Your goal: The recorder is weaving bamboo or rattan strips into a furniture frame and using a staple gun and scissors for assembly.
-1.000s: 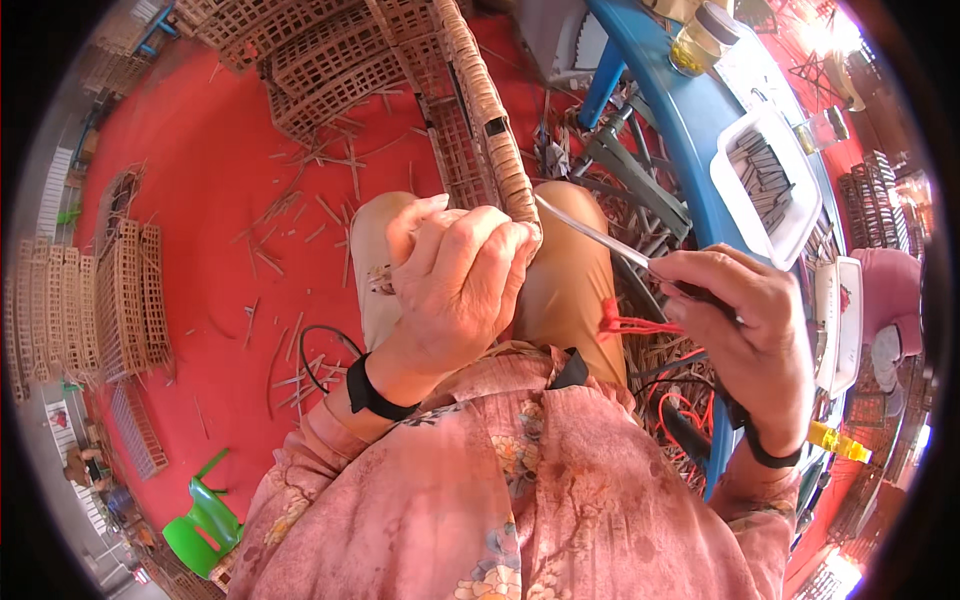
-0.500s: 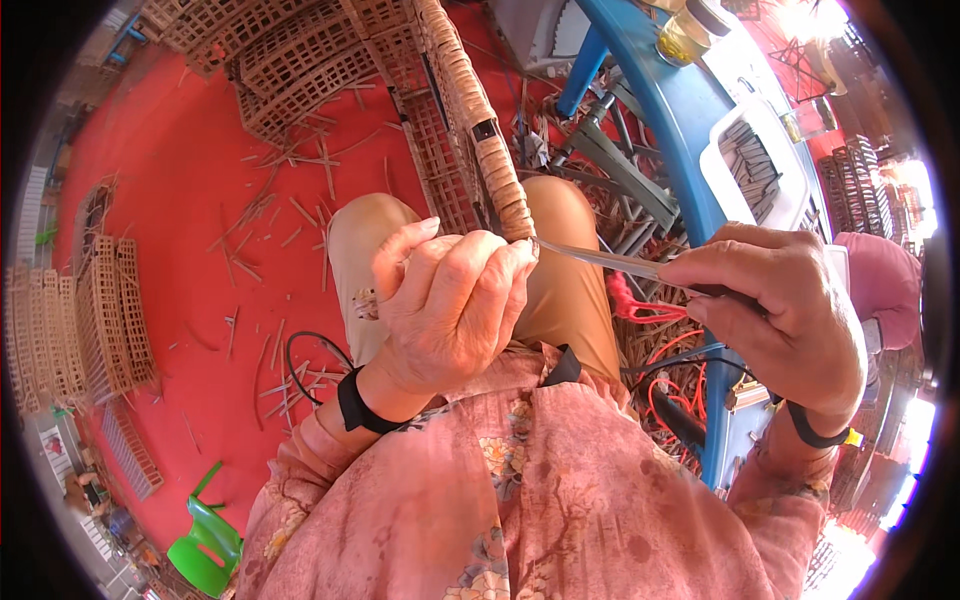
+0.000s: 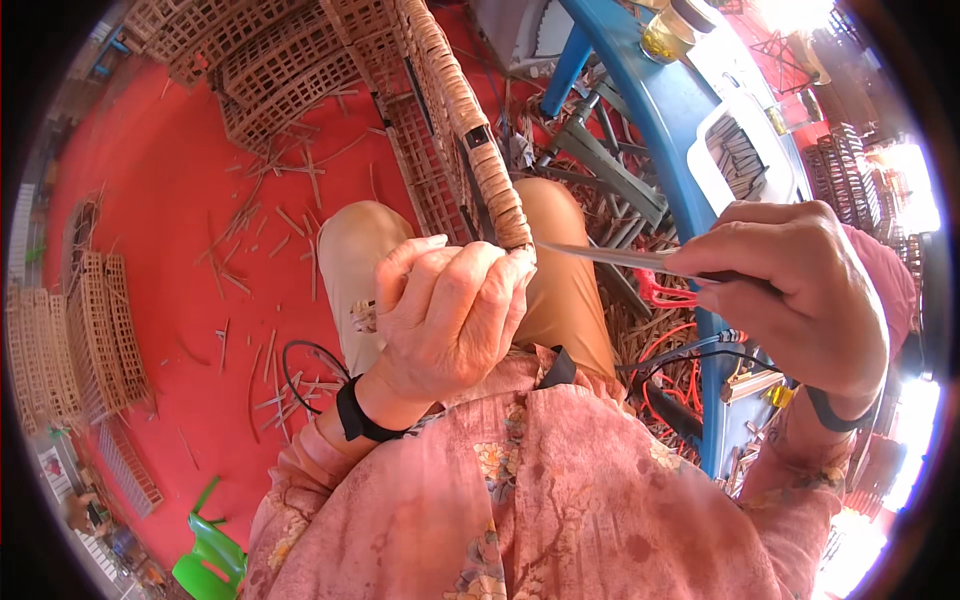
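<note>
A woven basket-like frame [image 3: 425, 165] with an open lattice rests between my knees. Its thick edge [image 3: 497, 185] is wrapped in tan strip, with a dark band partway along. My left hand [image 3: 450, 310] is closed round the near end of that wrapped edge, thumb and fingers pressed together. In my right hand [image 3: 800, 300] is a slim knife [image 3: 620, 257], its pale narrow blade pointing left and its dark handle mostly hidden by the fingers. The blade's tip lies close beside the wrapped end; whether it touches cannot be made out.
To the right stands a blue table [image 3: 660, 110] bearing a white tray [image 3: 705, 165] of dark pieces and a glass jar [image 3: 668, 35]. Cut strips [image 3: 290, 235] litter the red floor [image 3: 190, 300]. Lattice panels [image 3: 100, 330] stand at left, near a green chair [image 3: 210, 550].
My right hand with the knife has moved slightly right, away from the wrapped end. My left hand keeps its grip. The view has shifted a little.
</note>
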`<action>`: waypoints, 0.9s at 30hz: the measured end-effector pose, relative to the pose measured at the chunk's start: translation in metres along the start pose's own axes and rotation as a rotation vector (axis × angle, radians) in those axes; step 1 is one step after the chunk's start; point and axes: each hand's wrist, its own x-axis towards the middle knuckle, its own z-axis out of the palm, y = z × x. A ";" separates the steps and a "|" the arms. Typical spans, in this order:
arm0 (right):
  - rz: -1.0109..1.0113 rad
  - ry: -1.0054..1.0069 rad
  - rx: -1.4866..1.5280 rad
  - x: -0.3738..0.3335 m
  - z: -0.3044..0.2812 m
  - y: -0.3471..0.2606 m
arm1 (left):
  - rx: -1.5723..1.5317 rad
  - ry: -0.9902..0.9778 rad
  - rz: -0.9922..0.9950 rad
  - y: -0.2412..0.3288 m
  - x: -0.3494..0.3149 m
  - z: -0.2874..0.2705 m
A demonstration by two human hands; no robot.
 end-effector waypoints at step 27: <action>-0.048 -0.230 -0.715 0.023 0.011 -0.046 | 0.053 0.041 0.008 -0.009 -0.009 -0.001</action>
